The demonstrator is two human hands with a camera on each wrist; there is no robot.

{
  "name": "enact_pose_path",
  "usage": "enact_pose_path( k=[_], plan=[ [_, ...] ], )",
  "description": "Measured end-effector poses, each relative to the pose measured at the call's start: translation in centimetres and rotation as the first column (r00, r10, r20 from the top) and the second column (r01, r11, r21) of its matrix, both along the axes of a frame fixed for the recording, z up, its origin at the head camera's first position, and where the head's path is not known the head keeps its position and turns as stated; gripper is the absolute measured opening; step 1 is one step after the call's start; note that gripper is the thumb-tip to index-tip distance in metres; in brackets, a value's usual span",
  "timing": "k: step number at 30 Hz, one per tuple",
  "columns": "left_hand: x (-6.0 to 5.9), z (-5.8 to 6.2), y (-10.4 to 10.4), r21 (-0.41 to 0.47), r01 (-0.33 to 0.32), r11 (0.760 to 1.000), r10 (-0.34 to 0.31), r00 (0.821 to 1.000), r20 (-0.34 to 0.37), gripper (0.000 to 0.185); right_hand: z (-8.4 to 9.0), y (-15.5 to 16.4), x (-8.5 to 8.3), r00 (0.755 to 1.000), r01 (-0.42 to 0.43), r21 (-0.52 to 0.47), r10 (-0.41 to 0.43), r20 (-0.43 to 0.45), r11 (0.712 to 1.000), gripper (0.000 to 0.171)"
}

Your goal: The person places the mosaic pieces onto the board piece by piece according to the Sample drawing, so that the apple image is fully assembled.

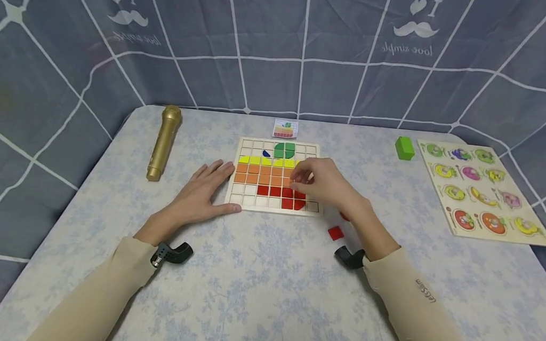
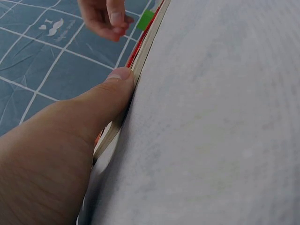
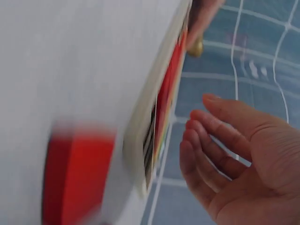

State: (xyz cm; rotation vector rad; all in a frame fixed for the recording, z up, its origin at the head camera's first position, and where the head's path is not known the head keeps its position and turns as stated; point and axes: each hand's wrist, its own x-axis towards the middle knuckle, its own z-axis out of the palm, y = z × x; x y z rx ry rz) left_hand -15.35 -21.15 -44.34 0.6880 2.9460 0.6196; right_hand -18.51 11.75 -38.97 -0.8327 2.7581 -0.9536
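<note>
A wooden grid board (image 1: 251,204) lies mid-table, part filled with green, blue, yellow, orange and red tiles. My left hand (image 1: 204,189) lies flat on the table at the board's left side, its thumb (image 2: 117,82) pressed against the board's edge (image 2: 145,47). My right hand (image 1: 322,182) hovers over the board's right part with its fingers loosely curved; the right wrist view shows nothing in the right hand (image 3: 243,154). A loose red tile (image 1: 335,232) lies on the table just in front of the board, near my right wrist. A second red piece (image 1: 345,216) is half hidden by that wrist.
A gold microphone (image 1: 163,141) lies at the left. At the back right stands a green block (image 1: 404,147), with a fruit peg puzzle (image 1: 480,189) beside it. A small picture card (image 1: 285,128) sits behind the board. Blue patterned cloth walls surround the table.
</note>
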Motion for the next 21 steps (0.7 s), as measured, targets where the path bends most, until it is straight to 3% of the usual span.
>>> enact_pose_path(
  k=[11,21],
  plan=[
    [-0.2,0.0,0.1,-0.007,0.003,1.0,-0.003,1.0,0.001,0.11,0.7,8.3,0.6,0.984,0.139,0.102,-0.149,0.093,0.985,0.02],
    [-0.1,0.1,0.2,-0.015,-0.011,1.0,0.011,1.0,0.014,0.11,0.7,12.2,0.5,0.973,0.117,0.168,-0.147,0.179,0.979,0.024]
  ],
)
